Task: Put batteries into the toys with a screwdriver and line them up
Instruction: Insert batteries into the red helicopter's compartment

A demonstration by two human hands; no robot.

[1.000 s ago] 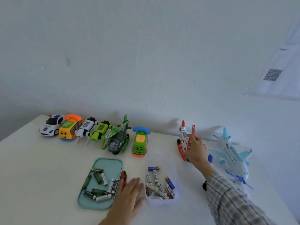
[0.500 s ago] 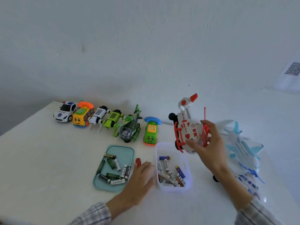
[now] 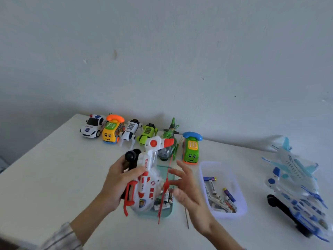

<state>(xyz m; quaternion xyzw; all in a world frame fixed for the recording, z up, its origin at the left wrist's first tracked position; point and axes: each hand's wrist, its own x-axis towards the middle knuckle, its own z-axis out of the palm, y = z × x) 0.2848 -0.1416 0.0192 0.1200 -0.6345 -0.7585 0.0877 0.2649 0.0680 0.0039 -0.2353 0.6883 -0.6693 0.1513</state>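
Helicopter above battery tray

The white-and-red helicopter is up off the table, tail high, nose low, red skids facing left. Behind it six toys stand in a row at the wall: police car, yellow phone bus, white robot dog, green one, green helicopter, green phone car. Batteries lie jumbled in the clear tub. The screwdriver's thin shaft shows on the table.
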